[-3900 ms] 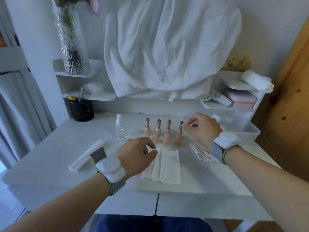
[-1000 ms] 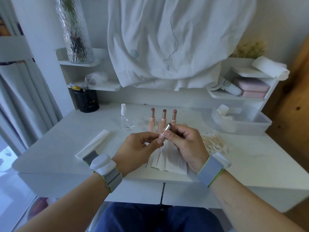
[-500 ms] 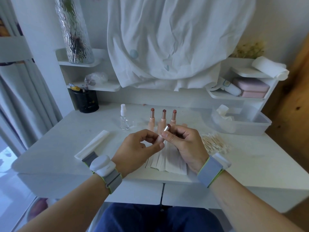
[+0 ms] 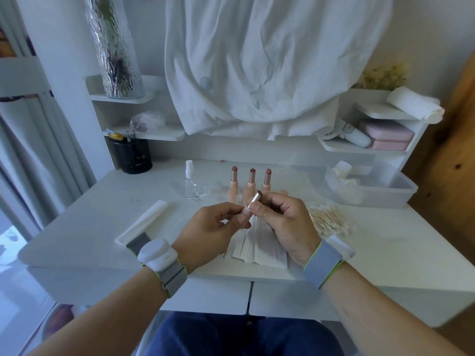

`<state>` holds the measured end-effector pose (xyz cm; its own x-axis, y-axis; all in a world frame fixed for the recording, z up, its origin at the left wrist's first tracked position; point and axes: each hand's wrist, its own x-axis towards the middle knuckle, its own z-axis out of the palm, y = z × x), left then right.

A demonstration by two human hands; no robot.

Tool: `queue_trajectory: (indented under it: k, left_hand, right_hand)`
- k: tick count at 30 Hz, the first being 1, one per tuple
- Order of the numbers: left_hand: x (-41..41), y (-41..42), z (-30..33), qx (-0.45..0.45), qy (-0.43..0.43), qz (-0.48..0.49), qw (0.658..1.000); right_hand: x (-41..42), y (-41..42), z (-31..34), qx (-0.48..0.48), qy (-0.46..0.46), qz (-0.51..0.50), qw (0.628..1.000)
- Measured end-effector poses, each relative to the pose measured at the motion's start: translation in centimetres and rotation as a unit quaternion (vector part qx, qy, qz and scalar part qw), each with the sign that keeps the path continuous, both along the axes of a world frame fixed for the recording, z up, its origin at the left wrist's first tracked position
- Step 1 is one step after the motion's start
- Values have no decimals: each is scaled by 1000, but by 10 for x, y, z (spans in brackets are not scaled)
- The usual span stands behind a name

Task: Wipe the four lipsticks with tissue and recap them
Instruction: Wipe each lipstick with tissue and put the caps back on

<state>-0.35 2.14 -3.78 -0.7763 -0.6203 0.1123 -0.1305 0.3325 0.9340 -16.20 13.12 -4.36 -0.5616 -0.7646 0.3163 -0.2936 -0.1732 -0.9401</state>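
both hands (image 4: 257, 222) pinching one uncapped lipstick (image 4: 254, 201), no tissue (image 4: 257, 249) on it yet, other three (image 4: 252, 186) still unwiped and uncapped at the back of the tabletop

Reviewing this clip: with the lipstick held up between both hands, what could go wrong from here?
1. The held lipstick has its bullet exposed near the right hand fingers; it may smear on skin.
2. The left hand pinches only the base, so twisting could slip.
3. The three standing lipsticks sit just behind and could be knocked over.
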Motion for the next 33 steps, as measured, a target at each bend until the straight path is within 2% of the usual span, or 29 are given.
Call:
queue_trajectory:
  k: [6, 11, 16, 25, 29, 33]
  left_hand:
    - [0, -3, -5, -43, -4, 41, 998]
    - [-3, -5, -7, -39, -27, 32, 998]
    - [-1, -5, -7, -27, -5, 19, 999]
    - [-2, -8, -10, -44, -5, 55, 998]
    - [-4, -10, -13, -48, -9, 80, 996]
    - [-4, -10, -12, -54, -8, 80, 995]
  right_hand:
    - [0, 0, 0, 7, 3, -2, 1000]
    - [0, 1, 0, 10, -1, -6, 1000]
    - [2, 2, 2, 5, -2, -7, 1000]
    - [1, 5, 7, 43, 47, -41, 997]
    - [-18, 20, 13, 127, 125, -86, 980]
    - [-32, 38, 20, 259, 201, -131, 936]
